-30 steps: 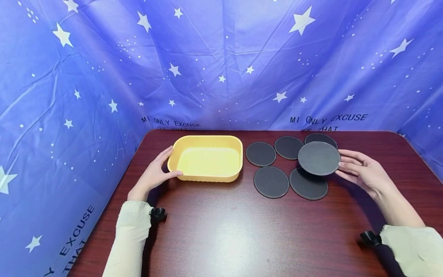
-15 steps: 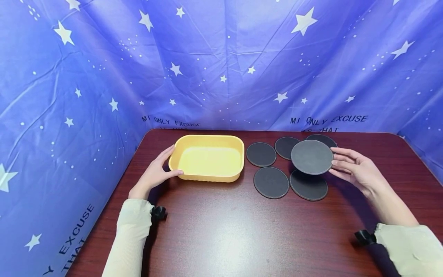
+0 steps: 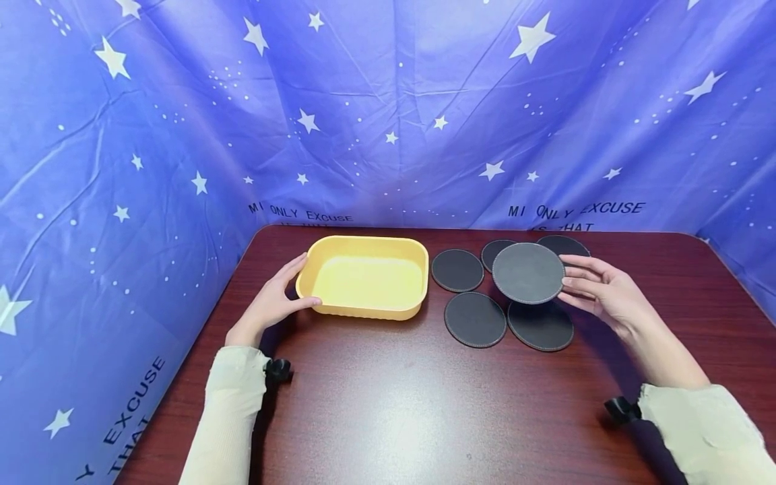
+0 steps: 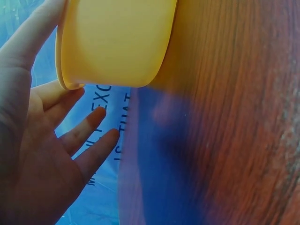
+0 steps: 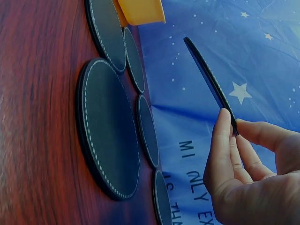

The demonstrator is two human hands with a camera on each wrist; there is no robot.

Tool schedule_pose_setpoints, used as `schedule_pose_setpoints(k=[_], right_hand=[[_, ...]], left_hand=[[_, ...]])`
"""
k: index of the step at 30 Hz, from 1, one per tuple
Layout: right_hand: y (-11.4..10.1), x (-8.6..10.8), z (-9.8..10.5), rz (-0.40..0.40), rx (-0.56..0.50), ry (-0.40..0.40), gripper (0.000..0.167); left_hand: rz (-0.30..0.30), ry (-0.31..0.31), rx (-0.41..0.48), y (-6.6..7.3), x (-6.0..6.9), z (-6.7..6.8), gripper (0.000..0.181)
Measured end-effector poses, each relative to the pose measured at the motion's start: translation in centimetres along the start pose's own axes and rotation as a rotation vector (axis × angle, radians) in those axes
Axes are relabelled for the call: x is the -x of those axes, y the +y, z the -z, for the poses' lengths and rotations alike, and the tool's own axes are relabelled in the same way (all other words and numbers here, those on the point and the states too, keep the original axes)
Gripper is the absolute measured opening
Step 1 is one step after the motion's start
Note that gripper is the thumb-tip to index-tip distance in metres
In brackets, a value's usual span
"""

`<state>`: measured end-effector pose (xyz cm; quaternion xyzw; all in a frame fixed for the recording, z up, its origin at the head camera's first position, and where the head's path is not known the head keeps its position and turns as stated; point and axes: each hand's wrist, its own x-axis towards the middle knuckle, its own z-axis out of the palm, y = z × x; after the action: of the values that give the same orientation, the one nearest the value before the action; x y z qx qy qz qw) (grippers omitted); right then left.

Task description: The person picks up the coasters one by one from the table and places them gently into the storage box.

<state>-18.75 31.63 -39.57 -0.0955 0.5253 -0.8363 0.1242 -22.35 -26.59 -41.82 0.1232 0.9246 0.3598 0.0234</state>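
At the far left of the dark red wood-grain table (image 3: pixel 339 384), a yellow rectangular plastic bin (image 3: pixel 370 312) is standing mouth-up. The left hand (image 3: pixel 269 302) is holding the bin's left end, its thumb pressing near the front rim and its forefinger touching the far side; in the left wrist view the remaining fingers (image 4: pixel 86 131) are spreading loosely, off the bin.

To the right of the bin, the right hand (image 3: pixel 606 296) is pinching a round black coaster (image 3: pixel 529 273) by its right edge. In the right wrist view this coaster is showing edge-on, slanting and raised clear of the table.

Five matching coasters with pale edge stitching are lying flat: a left coaster (image 3: pixel 457 270) just beside the bin, a pair nearer the person (image 3: pixel 475 320), and two at the back (image 3: pixel 564 244). The raised coaster is partly hiding some of them.

Cream sleeves (image 3: pixel 233 404) are covering both forearms, and a blue star-printed backdrop (image 3: pixel 388 175) is hanging behind the table.
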Motion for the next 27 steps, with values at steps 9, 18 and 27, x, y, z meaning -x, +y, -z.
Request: schedule_pose_setpoints(k=[9, 18, 27], right_hand=[[0.2, -1.1, -1.5, -0.022, 0.055, 0.024, 0.044], [0.4, -2.2, -3.2, -0.034, 0.075, 0.017, 0.042], [0.6, -3.2, -4.8, -0.036, 0.098, 0.01, 0.04]], left_hand=[[0.011, -0.005, -0.028, 0.2, 0.1, 0.1, 0.103], [0.018, -0.006, -0.036, 0.4, 0.1, 0.0, 0.103], [0.008, 0.0, -0.034, 0.3, 0.1, 0.0, 0.103]])
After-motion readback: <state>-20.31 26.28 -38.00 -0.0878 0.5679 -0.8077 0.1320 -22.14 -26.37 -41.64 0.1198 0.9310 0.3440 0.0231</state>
